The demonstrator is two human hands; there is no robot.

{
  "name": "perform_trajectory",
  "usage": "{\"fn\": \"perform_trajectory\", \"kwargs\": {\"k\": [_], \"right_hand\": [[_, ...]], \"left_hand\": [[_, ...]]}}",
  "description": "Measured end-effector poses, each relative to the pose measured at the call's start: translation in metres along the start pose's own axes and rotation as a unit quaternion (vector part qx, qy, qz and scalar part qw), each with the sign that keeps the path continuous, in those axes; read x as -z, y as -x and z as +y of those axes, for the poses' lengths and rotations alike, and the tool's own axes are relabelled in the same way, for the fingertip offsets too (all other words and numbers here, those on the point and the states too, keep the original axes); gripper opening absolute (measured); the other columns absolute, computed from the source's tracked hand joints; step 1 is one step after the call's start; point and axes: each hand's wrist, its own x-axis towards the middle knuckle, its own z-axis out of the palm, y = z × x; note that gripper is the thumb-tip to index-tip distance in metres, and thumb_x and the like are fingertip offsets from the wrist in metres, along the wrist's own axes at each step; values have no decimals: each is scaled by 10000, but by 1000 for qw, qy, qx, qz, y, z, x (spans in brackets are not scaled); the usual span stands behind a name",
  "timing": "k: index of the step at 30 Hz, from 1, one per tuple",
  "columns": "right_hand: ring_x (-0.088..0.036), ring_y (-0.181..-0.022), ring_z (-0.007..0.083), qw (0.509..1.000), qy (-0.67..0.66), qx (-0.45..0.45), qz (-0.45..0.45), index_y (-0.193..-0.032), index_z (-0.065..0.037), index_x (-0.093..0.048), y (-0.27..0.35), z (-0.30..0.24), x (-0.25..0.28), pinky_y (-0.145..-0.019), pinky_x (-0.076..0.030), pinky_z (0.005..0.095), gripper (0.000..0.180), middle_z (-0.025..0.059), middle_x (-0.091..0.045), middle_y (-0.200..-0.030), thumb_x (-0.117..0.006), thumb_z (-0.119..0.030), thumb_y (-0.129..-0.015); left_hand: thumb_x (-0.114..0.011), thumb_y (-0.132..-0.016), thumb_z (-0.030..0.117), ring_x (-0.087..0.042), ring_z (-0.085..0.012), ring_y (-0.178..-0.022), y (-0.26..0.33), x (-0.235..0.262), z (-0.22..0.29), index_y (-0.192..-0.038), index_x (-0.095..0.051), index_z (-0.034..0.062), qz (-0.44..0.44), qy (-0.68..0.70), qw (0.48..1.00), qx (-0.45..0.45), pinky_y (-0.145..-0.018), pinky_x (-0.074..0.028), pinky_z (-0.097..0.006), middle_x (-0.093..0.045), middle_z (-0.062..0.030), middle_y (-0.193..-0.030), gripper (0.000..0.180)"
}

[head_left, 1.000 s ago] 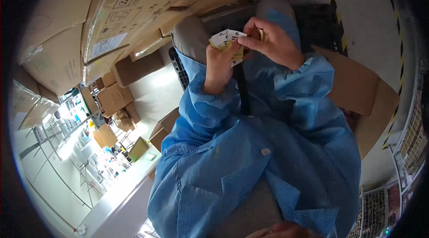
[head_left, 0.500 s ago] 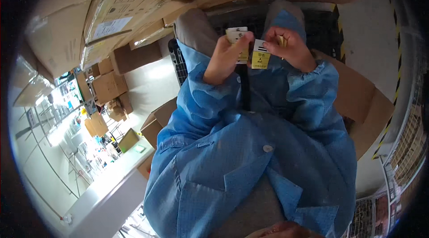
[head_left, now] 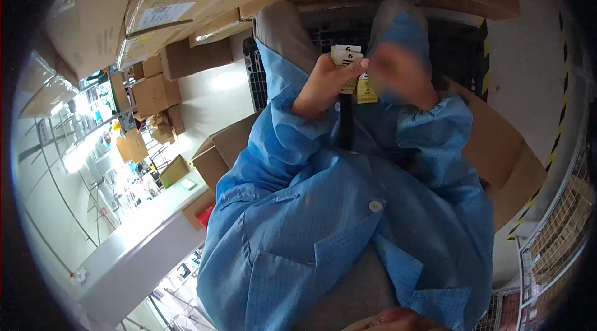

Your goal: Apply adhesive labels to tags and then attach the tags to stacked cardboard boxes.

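The left hand (head_left: pixel 320 87) has its grip clamped on a small staggered stack of thin white-and-yellow rectangular cards (head_left: pixel 348 52), thumb pressed across the front, the top edges standing above the fingers. The stack is held over the lap, between the knees. The likeliest trouble is a dropped card: one thumb bears on the whole pile, so easing that pressure could let the loose ones slide out. A separate thin yellow card (head_left: pixel 367 91) hangs just beside the stack, between the two hands; the right hand (head_left: pixel 401 73) is badly blurred, so I cannot tell whether its grip is clamped on that card or apart from it. If nothing firm holds it, a quick pull could bend it or send it down past the long black strip (head_left: pixel 346 129) at the front of the blue cloth coat (head_left: pixel 348 219). The black gridded plastic platform (head_left: pixel 257 79) has gaps that might swallow a fallen card, and the broad brown cardboard flap (head_left: pixel 497 144) on the right could hide one. Cards clinging together could also come away as one
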Motion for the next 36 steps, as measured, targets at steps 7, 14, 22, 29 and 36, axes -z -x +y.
{"fn": "perform_trajectory", "kwargs": {"k": [7,14,22,29,36], "right_hand": [[-508,-724,80,996,-75,-26,-37,-885,-61,-566,-2,6,8,-628,-432,279,173,-1,-548,-757,-650,-211,-865],[-499,-736,64,997,-55,-58,-3,-862,-68,-553,-5,6,22,-635,-433,266,164,0,-554,-782,-627,-213,-873],[-494,-734,67,995,-87,-45,-3,-901,-79,-542,-1,21,24,-659,-435,260,165,-6,-541,-803,-603,-232,-887],[-478,-790,40,993,-85,-44,-61,-952,-45,-538,-2,7,15,-689,-403,222,128,-23,-517,-827,-557,-160,-899],[-507,-791,38,995,-79,-37,-39,-979,-38,-543,-9,-6,-3,-673,-421,227,136,-22,-556,-833,-581,-127,-883]], "left_hand": [[-720,-839,215,-604,-101,-645,-4,-3,1,-853,-656,-6,26,-126,991,-30,-527,-487,-253,-654,-51,-754,231],[-704,-853,227,-564,-100,-564,-16,-3,0,-813,-645,-10,-29,-73,997,7,-484,-460,-247,-619,-37,-672,247],[-690,-862,226,-544,-64,-577,-20,-5,-9,-839,-640,8,-46,-122,991,-14,-493,-423,-223,-605,-9,-659,225],[-683,-863,197,-519,-49,-571,-18,6,-21,-822,-632,17,-49,-105,989,-90,-495,-400,-214,-579,9,-639,191],[-664,-880,196,-510,-45,-561,-15,13,-15,-799,-641,11,-29,-60,991,-116,-483,-383,-201,-590,3,-644,203]]}}
